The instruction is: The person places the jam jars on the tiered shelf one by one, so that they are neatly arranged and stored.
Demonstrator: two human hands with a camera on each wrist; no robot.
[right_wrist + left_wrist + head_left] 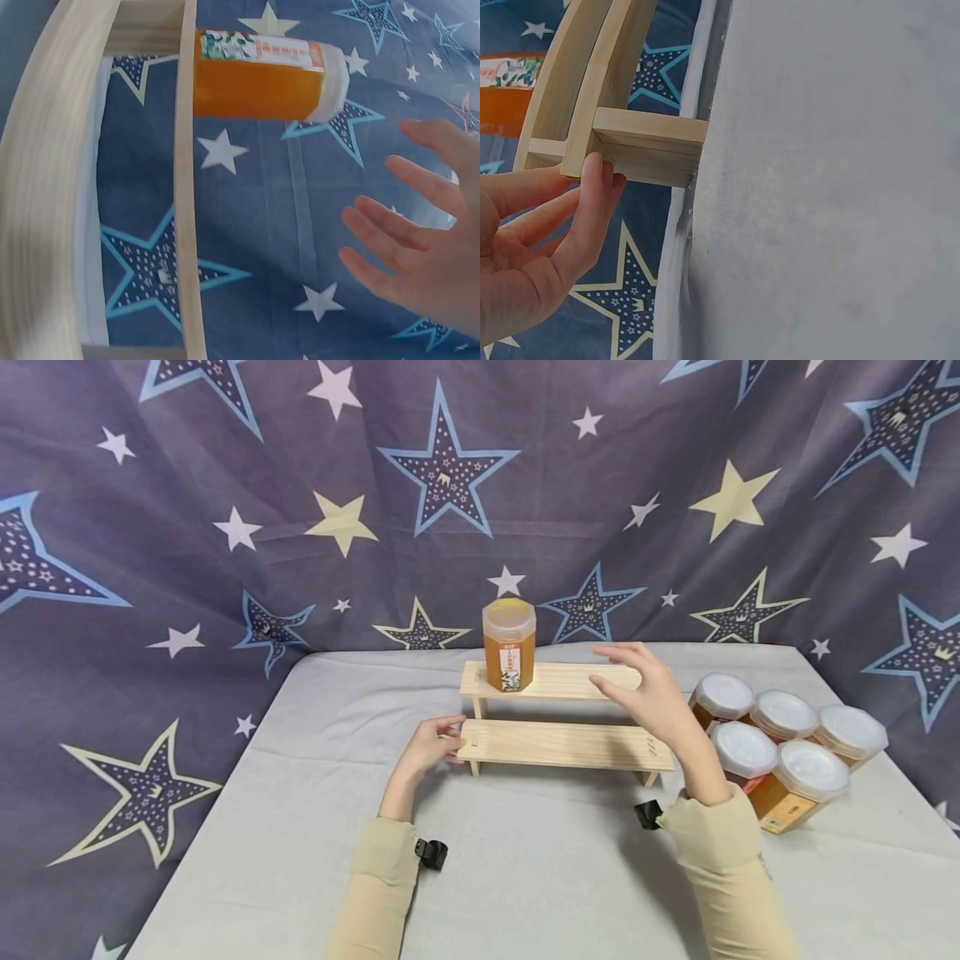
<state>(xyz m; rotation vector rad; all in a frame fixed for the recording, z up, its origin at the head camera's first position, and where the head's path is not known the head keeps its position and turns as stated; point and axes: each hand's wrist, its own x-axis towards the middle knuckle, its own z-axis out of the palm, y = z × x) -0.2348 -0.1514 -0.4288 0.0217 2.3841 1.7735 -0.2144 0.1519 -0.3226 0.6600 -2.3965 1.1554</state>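
Note:
A two-step wooden rack stands on the cloth-covered table. One jar of amber contents with a white lid is upright at the left end of its upper step. My left hand grips the left end of the lower step; in the left wrist view, fingers and thumb of the left hand pinch the board's corner. Over the right part of the upper step, my right hand is held with fingers spread, nothing in it. The right wrist view shows the right hand apart from the jar.
Several lidded jars stand grouped on the table to the right of the rack, beside my right forearm. A dark curtain with stars hangs behind the table.

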